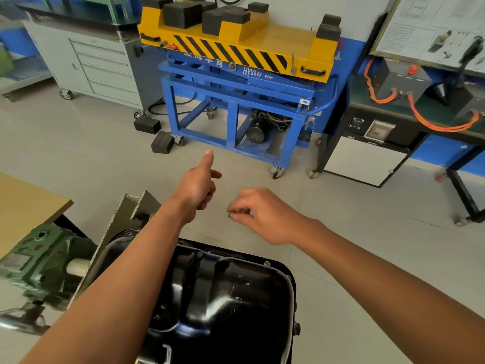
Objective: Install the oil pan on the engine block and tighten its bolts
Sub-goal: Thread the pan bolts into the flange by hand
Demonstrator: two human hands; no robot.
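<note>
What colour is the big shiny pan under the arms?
The oil pan is glossy black, clearest in the head view.
</note>
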